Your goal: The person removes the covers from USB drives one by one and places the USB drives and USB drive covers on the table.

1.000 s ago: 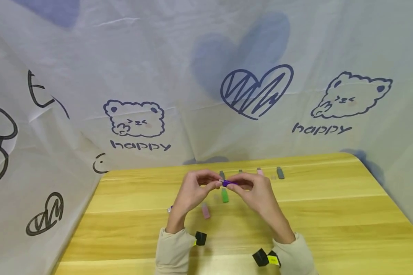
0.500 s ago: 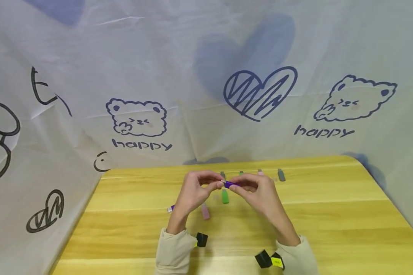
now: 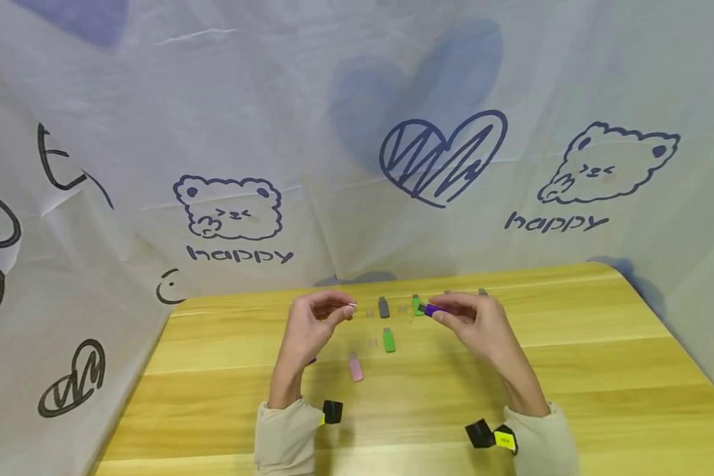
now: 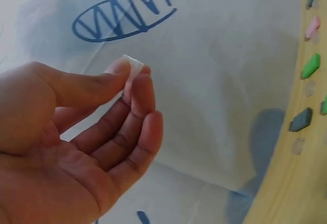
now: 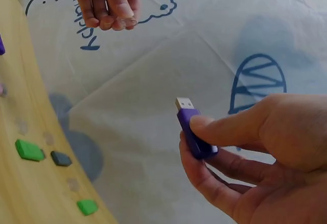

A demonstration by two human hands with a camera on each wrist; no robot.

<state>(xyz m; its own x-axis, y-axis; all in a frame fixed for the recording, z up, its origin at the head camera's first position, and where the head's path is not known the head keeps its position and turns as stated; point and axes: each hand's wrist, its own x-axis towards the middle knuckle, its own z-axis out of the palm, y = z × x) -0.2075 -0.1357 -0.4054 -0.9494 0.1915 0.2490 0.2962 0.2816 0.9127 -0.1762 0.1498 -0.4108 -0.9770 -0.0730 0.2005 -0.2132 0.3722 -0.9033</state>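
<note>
In the head view my left hand [image 3: 312,324] and right hand [image 3: 482,324] are apart above the table. Between left thumb and fingertips I pinch a small clear cap [image 4: 134,66], partly covered by the fingers. My right thumb and fingers hold a purple USB stick [image 5: 191,132], its metal plug bare and pointing toward the left hand. Below the hands lie a green USB stick [image 3: 389,340] and a pink USB stick [image 3: 356,368]. A grey USB stick [image 3: 383,307] and another green USB stick [image 3: 417,305] lie farther back.
Loose clear caps [image 3: 372,343] lie among the sticks on the wooden table [image 3: 404,423]. Another purple stick [image 3: 312,361] is mostly hidden by the left wrist. Behind the right hand, a grey stick [image 3: 482,292] is partly covered. A printed cloth [image 3: 333,218] hangs behind the table.
My hands, earlier together at the purple USB stick, have separated. The left went left with the clear cap; the right went right with the stick, whose plug is now uncovered.
</note>
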